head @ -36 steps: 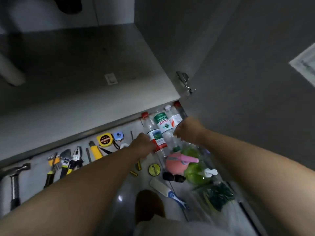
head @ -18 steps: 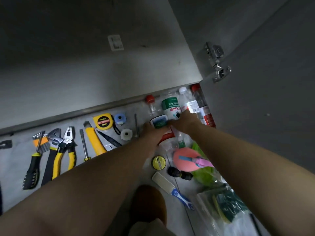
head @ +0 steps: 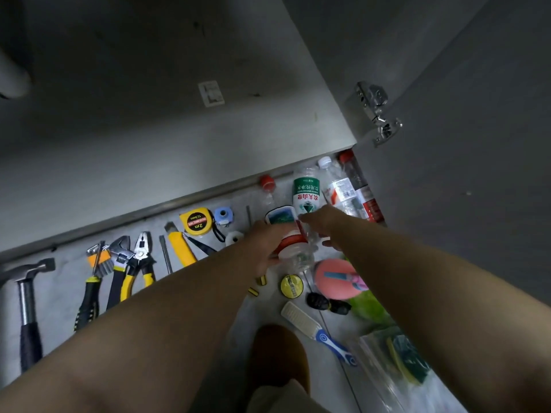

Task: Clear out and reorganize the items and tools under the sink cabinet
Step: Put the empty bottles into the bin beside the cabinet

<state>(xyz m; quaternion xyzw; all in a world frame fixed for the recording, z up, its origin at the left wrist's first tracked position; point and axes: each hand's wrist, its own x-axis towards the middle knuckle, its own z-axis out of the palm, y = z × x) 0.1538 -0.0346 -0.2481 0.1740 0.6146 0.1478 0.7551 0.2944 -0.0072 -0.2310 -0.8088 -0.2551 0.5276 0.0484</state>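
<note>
Left hand point(head: 265, 244) is gripping the red-capped bottle point(head: 280, 219) low in front of the open cabinet point(head: 149, 129), fingers curling round its body. Right hand point(head: 320, 220) is touching the green-label bottle point(head: 307, 195) just beside it; can't tell if it's wrapping it or lying flat. Cabinet door point(head: 477, 144) is hanging open on the right. Hammer point(head: 28, 293), pliers point(head: 140, 263) and tape measure point(head: 196, 222) are lying in a row on the grey floor point(head: 56, 296).
</note>
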